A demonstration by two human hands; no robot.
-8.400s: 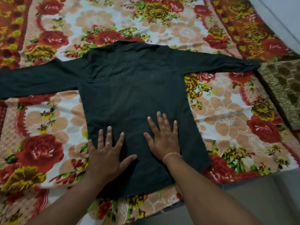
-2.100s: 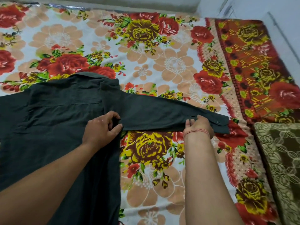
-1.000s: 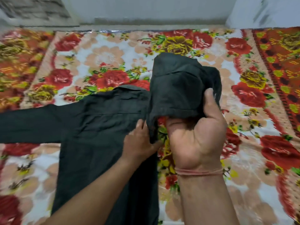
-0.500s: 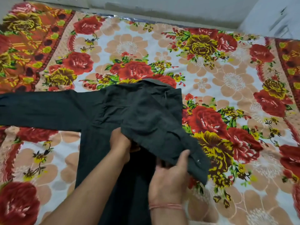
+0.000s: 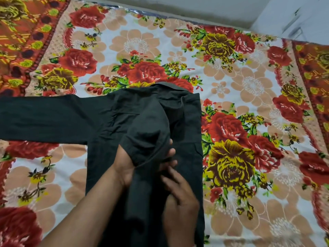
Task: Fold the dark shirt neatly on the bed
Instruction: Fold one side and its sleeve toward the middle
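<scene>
The dark shirt (image 5: 106, 122) lies back-up on the floral bedsheet (image 5: 240, 97), collar at the far side. Its right side is folded inward, giving a straight right edge. The right sleeve (image 5: 146, 139) lies doubled over the shirt's middle and runs down toward me. My left hand (image 5: 124, 166) is under that sleeve's bend, fingers partly hidden by cloth, gripping it. My right hand (image 5: 179, 198) rests on the sleeve lower down, fingers pinching the fabric. The left sleeve (image 5: 41, 118) stretches flat to the left.
The bedsheet has a red patterned border on the left (image 5: 21, 41) and on the right (image 5: 313, 68). A pale wall (image 5: 195, 6) runs along the bed's far edge. Bare sheet lies to the right of the shirt.
The right sleeve, held up slantwise half a second ago, has come down over the shirt's middle. My right hand has moved left onto it. The view has shifted slightly left.
</scene>
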